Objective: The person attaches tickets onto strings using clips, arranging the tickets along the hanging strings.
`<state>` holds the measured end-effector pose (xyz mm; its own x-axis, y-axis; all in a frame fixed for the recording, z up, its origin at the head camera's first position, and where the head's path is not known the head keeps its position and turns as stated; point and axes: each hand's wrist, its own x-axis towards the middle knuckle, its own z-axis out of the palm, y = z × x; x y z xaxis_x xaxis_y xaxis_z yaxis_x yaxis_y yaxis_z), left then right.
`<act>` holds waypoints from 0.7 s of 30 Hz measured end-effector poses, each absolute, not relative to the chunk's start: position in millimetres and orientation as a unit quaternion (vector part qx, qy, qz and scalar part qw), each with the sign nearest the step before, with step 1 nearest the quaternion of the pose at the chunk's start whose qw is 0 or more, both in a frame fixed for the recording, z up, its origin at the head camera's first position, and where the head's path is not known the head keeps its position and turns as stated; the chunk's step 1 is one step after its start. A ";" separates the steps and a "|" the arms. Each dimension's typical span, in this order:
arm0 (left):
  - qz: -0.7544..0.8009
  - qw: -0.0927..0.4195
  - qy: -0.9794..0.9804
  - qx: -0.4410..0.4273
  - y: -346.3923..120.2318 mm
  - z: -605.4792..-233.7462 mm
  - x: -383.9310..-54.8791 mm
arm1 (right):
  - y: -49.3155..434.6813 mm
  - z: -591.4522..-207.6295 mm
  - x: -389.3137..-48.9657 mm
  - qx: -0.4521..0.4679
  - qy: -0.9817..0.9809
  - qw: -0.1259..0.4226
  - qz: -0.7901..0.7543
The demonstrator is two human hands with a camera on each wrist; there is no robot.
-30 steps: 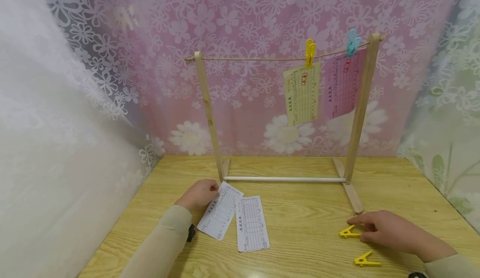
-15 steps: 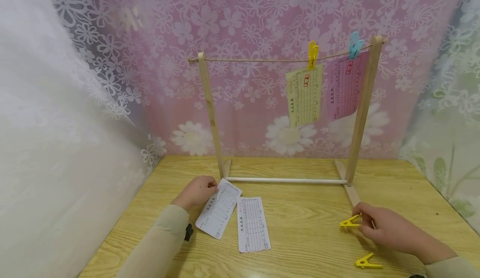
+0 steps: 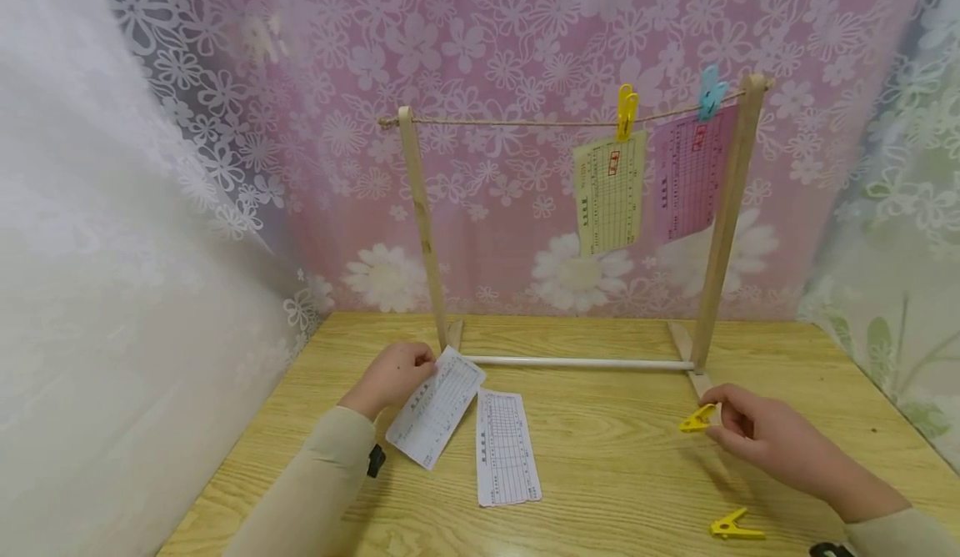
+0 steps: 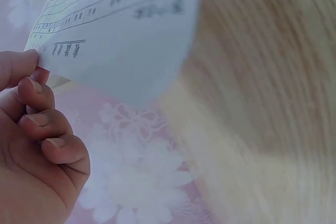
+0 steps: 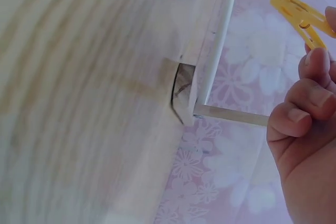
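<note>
My left hand (image 3: 396, 375) pinches the edge of a white printed slip (image 3: 438, 407), which tilts up off the table. In the left wrist view the slip (image 4: 121, 40) hangs from thumb and forefinger, the other fingers curled. My right hand (image 3: 772, 432) pinches a yellow clothespin (image 3: 697, 419) above the table; the right wrist view shows the clothespin (image 5: 300, 17) by its handle ends, between thumb and finger. A second white slip (image 3: 507, 449) lies flat on the table beside the first. Another yellow clothespin (image 3: 735, 525) lies below my right hand.
A wooden stand (image 3: 722, 232) with a white crossbar (image 3: 577, 363) carries a rope (image 3: 510, 122). On its right part hang a yellow slip (image 3: 609, 198) under a yellow clothespin (image 3: 626, 113) and a pink slip (image 3: 693, 178) under a blue clothespin (image 3: 711, 92). Floral curtains surround the table.
My right hand has taken hold of the yellow clothespin and raised it off the table. My left hand has lifted the white slip a little, up and away from me.
</note>
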<state>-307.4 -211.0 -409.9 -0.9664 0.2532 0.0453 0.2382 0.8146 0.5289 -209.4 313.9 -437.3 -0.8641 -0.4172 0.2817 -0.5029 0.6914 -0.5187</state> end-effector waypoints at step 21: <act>0.302 -0.035 0.942 0.141 -205.5 -370.1 -304.2 | 293.1 -387.0 -223.2 0.261 -0.924 0.133 0.246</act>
